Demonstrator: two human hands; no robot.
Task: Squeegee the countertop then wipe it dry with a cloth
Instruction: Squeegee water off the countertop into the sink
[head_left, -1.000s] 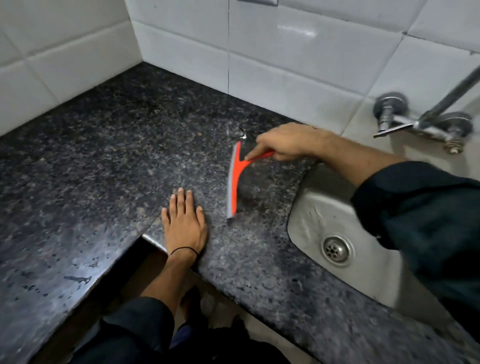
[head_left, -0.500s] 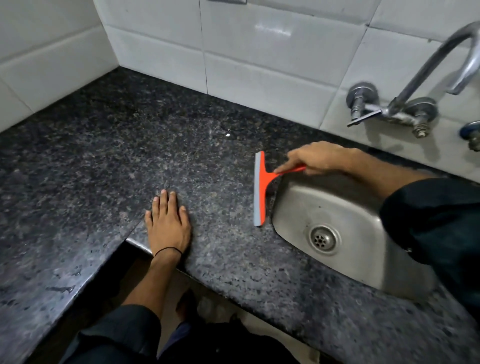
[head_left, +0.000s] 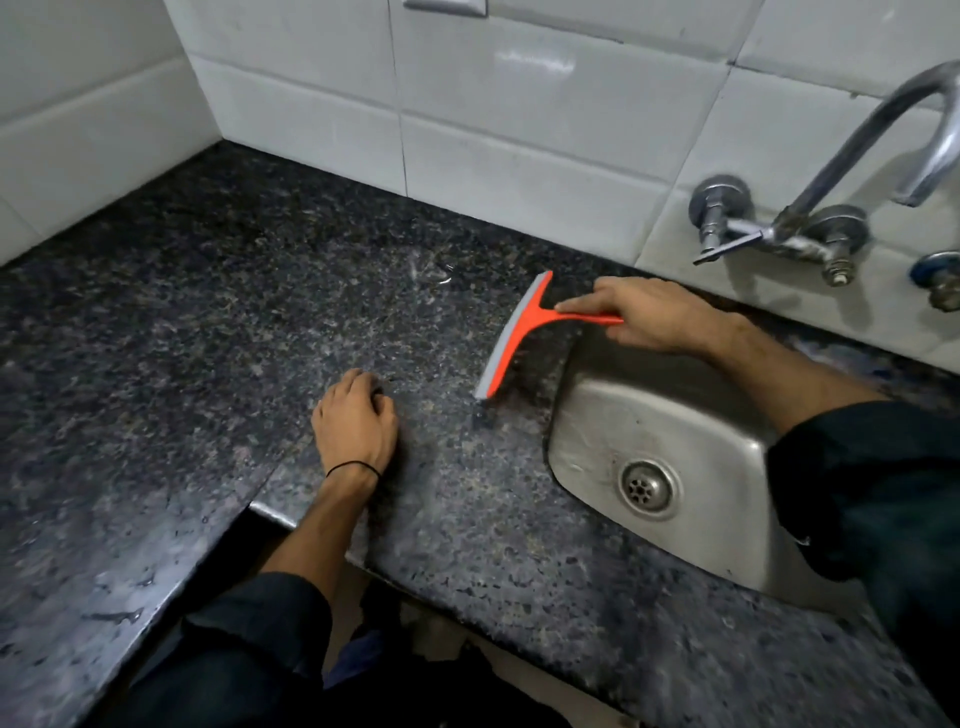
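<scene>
An orange squeegee (head_left: 511, 335) with a grey rubber blade rests its blade on the dark speckled granite countertop (head_left: 218, 322), just left of the sink's rim. My right hand (head_left: 649, 314) grips its handle, reaching in from the right over the sink. My left hand (head_left: 356, 415) rests on the countertop near the front edge, fingers curled under into a loose fist, a black band on its wrist. A small streak of water (head_left: 431, 273) lies left of the blade's far end. No cloth is in view.
A steel sink (head_left: 670, 467) with a round drain is set into the counter on the right. A metal tap (head_left: 841, 202) projects from the white tiled wall (head_left: 519, 130) above it. The counter forms an L with an inner corner at my left forearm.
The squeegee reached the sink's edge half a second ago and now sits tilted, slightly back from the rim. My left hand's flat fingers have curled in. The view shifted right.
</scene>
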